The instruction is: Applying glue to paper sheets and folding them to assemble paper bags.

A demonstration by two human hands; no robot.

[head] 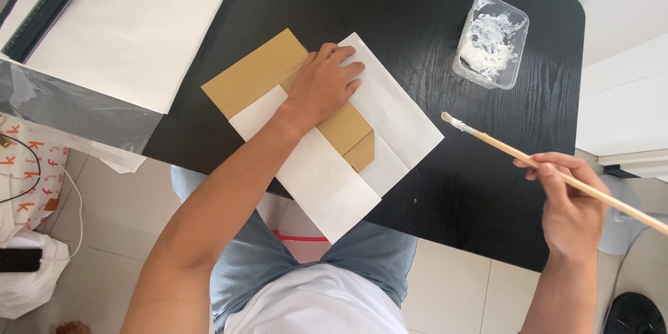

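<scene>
A: What does the left hand [325, 83] rest on?

B: A flat brown card [261, 73], matte and stiff, lying on white paper [400, 115]. The palm presses down, and the fingers [344, 62] lie flat and together, spread only slightly, gripping nothing. Paper flaps are folded over the card: one crosses under the wrist, another lies beyond the fingertips. A small brown corner shows just behind the heel of the hand.

A: And the right hand [570, 205]?

B: Its fingers [543, 167] are clamped on one brush [515, 149], a long, pale wooden stick with a short white-coated tip. The tip points toward the paper but hangs over the table [417, 7], apart from the sheet. The handle's far end runs off the right edge of the view.

A: What is beyond that hand's fingers?

B: One clear plastic tub [491, 40], rectangular with rounded corners, smeared inside with lumpy white paste. It stands well apart from the brush tip.

A: The table itself?

B: Black, with a visible wood grain and a rounded corner. Beyond the left fingers, at the far corner, lies a large white sheet [132, 21] with a dark strip along its edge, cut off by the frame. A crinkled clear film [69, 115] hangs below it.

A: Anything hard to make out?

B: How much of the card the flaps and hand cover cannot be told. On the tiled floor [452, 278] sit a white bag [28, 271] and a cable, partly cropped.
</scene>
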